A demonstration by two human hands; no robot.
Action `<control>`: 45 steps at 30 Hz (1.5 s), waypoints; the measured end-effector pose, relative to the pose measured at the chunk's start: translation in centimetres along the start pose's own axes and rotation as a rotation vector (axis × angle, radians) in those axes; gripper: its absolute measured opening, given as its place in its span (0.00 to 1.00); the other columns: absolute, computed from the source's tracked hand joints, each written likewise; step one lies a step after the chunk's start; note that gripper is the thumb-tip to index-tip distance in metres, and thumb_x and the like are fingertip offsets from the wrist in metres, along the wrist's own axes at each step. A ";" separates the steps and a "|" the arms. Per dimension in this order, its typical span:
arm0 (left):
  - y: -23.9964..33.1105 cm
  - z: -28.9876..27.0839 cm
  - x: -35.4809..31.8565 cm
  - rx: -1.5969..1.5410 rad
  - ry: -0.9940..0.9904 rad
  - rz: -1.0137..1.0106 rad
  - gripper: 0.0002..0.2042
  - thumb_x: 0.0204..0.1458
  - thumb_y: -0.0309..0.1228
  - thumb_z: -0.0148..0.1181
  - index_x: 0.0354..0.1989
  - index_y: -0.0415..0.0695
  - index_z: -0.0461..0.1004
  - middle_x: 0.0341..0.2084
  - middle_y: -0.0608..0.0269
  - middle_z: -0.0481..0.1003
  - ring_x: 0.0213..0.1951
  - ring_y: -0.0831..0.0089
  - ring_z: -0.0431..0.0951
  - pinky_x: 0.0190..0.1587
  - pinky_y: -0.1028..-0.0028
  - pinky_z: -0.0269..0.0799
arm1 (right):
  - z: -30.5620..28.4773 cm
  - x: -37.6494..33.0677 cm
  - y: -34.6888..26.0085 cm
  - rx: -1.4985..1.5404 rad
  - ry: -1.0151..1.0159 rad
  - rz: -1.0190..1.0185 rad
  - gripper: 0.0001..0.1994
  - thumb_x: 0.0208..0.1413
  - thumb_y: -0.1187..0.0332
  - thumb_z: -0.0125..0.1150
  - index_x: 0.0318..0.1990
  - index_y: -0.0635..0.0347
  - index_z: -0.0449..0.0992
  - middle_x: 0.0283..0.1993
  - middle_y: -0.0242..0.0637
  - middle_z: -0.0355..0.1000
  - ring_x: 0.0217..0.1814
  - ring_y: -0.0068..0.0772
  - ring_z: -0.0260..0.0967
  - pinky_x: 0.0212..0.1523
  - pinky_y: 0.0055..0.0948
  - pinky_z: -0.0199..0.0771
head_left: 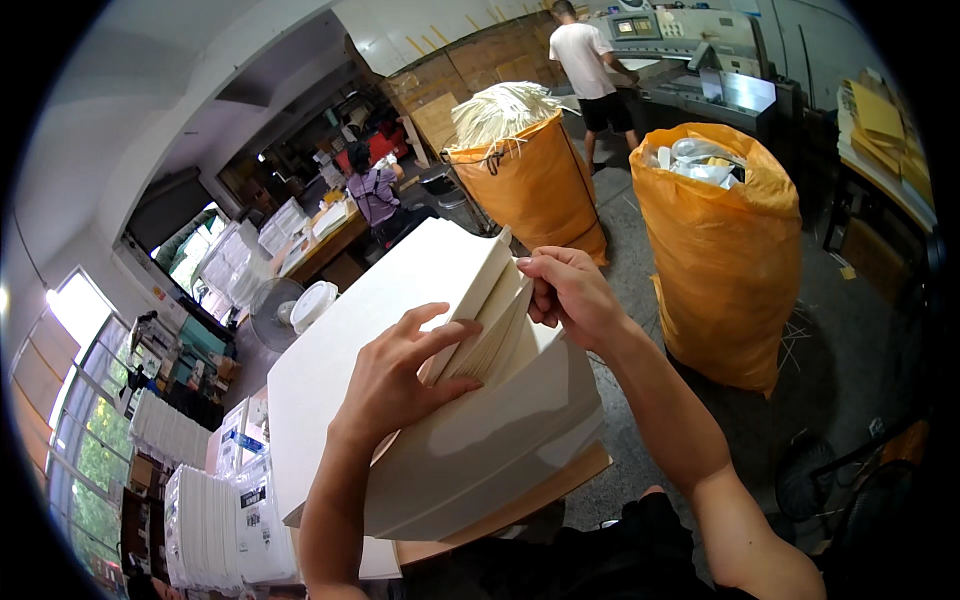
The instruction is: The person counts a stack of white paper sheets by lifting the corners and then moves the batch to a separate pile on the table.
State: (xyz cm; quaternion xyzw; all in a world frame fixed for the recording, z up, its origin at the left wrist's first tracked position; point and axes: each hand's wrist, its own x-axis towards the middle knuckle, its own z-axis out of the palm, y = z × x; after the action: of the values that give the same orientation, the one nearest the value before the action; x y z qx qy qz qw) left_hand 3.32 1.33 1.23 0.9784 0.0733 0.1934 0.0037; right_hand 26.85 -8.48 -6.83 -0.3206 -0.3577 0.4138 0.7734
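A tall stack of large white paper sheets [340, 330] stands in front of me, its near corner fanned into several wads. My left hand [395, 375] rests on the near edge, index finger over the fanned sheets and thumb below, with part of the stack between them. At the lifted corner on the right, my right hand [575, 295] is closed, thumb and bent fingers pinching the sheets. Its other fingertips are partly hidden behind the curled hand. Under the stack shows a brown board [560, 490].
Two orange sacks stand beyond: one heaped with paper strips [530, 195], one with plastic waste [720, 270]. A person in a white shirt [585, 60] is at a large machine [690, 60]. Another sits by a table [375, 195]. Wrapped paper stacks [205, 520] and a fan [275, 312] are left.
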 end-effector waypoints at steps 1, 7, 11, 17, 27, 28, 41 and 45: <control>-0.4 0.1 0.0 -0.011 -0.006 -0.002 0.27 0.46 0.44 0.79 0.58 0.64 0.80 0.61 0.52 0.76 0.47 0.54 0.86 0.49 0.61 0.82 | -0.1 0.0 0.0 -0.003 -0.011 -0.002 0.17 0.68 0.62 0.62 0.25 0.54 0.69 0.19 0.28 0.65 0.18 0.23 0.68 0.15 0.22 0.59; -0.5 -0.1 -0.1 -0.083 0.029 -0.049 0.23 0.54 0.29 0.70 0.60 0.59 0.80 0.60 0.53 0.77 0.53 0.54 0.84 0.54 0.60 0.80 | 0.0 -0.5 -0.8 -0.089 -0.023 -0.010 0.17 0.68 0.61 0.62 0.26 0.55 0.70 0.19 0.28 0.67 0.17 0.20 0.67 0.17 0.20 0.62; 0.6 -0.4 0.3 -0.067 0.007 -0.087 0.20 0.62 0.25 0.57 0.61 0.58 0.79 0.62 0.51 0.76 0.52 0.51 0.84 0.54 0.59 0.80 | 0.2 0.2 0.5 -0.239 -0.003 -0.169 0.16 0.67 0.62 0.62 0.26 0.56 0.71 0.19 0.29 0.68 0.19 0.21 0.70 0.16 0.19 0.62; 1.2 -0.5 0.2 0.017 -0.039 -0.070 0.23 0.48 0.33 0.76 0.55 0.56 0.81 0.60 0.53 0.77 0.51 0.51 0.84 0.53 0.61 0.81 | 0.2 0.1 -0.1 0.041 0.003 -0.010 0.15 0.67 0.65 0.61 0.25 0.55 0.70 0.20 0.31 0.69 0.19 0.25 0.72 0.14 0.20 0.60; -0.3 -0.2 0.2 -0.097 -0.010 -0.055 0.23 0.52 0.26 0.69 0.58 0.59 0.81 0.60 0.51 0.77 0.52 0.52 0.84 0.53 0.59 0.80 | 0.1 -0.2 0.5 -0.400 0.029 -0.231 0.16 0.67 0.63 0.62 0.27 0.58 0.72 0.19 0.32 0.71 0.19 0.21 0.72 0.14 0.19 0.62; 0.2 -0.3 0.3 -0.070 -0.005 -0.062 0.23 0.53 0.25 0.67 0.58 0.59 0.81 0.60 0.50 0.77 0.51 0.52 0.84 0.52 0.59 0.81 | 0.0 -0.3 0.4 -0.341 0.018 -0.194 0.16 0.67 0.63 0.62 0.27 0.58 0.72 0.19 0.32 0.71 0.18 0.21 0.72 0.14 0.19 0.62; -0.1 0.0 0.3 -0.005 -0.019 -0.008 0.25 0.46 0.43 0.79 0.55 0.67 0.81 0.61 0.54 0.77 0.47 0.55 0.86 0.47 0.63 0.83 | -0.9 -0.3 0.1 -0.128 0.083 -0.121 0.16 0.67 0.65 0.61 0.25 0.57 0.72 0.22 0.31 0.71 0.24 0.29 0.75 0.22 0.27 0.69; -0.3 -0.3 0.3 -0.016 -0.018 -0.001 0.25 0.47 0.44 0.79 0.56 0.68 0.81 0.61 0.54 0.77 0.46 0.56 0.86 0.47 0.63 0.83 | -0.8 -2.6 1.1 -0.961 0.326 -0.741 0.16 0.62 0.63 0.64 0.23 0.59 0.72 0.23 0.32 0.71 0.25 0.38 0.73 0.30 0.36 0.71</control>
State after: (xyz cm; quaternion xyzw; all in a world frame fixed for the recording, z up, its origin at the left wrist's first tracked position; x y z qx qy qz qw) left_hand 3.43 1.62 1.57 0.9800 0.0723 0.1850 0.0124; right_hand 26.05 -10.42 -8.90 -0.5460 -0.4688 -0.1429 0.6795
